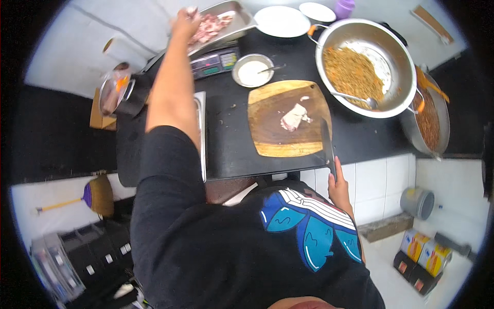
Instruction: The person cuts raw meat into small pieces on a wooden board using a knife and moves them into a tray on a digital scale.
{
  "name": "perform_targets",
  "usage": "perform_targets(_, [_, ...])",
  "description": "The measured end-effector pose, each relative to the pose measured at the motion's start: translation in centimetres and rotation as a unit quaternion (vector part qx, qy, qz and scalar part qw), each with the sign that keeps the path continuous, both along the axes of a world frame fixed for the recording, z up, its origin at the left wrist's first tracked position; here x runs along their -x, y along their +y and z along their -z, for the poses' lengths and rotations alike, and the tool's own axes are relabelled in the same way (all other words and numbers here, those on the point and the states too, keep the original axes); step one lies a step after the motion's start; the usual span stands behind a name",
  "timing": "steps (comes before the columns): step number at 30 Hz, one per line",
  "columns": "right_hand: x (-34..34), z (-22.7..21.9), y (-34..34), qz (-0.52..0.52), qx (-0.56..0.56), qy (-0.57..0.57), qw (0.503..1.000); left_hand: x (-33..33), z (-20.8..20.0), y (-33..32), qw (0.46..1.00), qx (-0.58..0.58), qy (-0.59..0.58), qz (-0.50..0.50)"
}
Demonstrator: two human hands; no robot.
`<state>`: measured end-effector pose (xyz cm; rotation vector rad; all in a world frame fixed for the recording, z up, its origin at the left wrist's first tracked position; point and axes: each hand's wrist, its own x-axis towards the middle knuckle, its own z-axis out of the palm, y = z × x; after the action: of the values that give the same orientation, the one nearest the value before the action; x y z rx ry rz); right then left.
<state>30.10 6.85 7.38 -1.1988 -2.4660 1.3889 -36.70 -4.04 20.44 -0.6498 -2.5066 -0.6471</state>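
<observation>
My right hand (pixel 338 188) is closed round the dark handle of a kitchen knife (pixel 328 141), whose blade lies along the right edge of a wooden cutting board (pixel 262 110). On the board sits a pale piece of raw meat (pixel 294 118) with small scraps beside it. My left arm stretches far forward, and my left hand (pixel 185 23) is at the left side of a metal tray (pixel 241 18) of chopped raw meat (pixel 210 28). Its fingers are curled, with something pale at their tips, too blurred to name. The tray rests by a digital scale (pixel 215 63).
Behind the board stands a bowl of white contents (pixel 252 73) with a spoon. A large metal pot (pixel 321 64) of shredded brownish food with a ladle is at right, another pan (pixel 442 113) beyond it. White plates (pixel 282 21) and a purple container (pixel 343 9) line the back.
</observation>
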Motion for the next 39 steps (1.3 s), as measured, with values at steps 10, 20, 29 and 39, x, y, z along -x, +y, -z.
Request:
perform_targets(10, [-1.5, 2.4, -0.5, 0.045, 0.035, -0.004, 0.998, -21.5, 10.4, 4.3, 0.944, 0.032, -0.281, 0.172])
perform_targets(20, [2.2, 4.4, 2.5, -0.067, -0.02, 0.001, 0.998, -35.2, 18.8, 7.7, 0.863, 0.217, -0.407, 0.207])
perform_targets(29, [2.5, 3.3, 2.6, -0.106, -0.056, -0.013, 0.993, -35.1, 18.4, 1.7, 0.933, 0.068, -0.228, 0.269])
perform_targets(39, [6.0, 1.9, 1.4, -0.215, -0.151, -0.05, 0.964, -37.9, 21.8, 2.7, 0.946, -0.05, -0.17, 0.271])
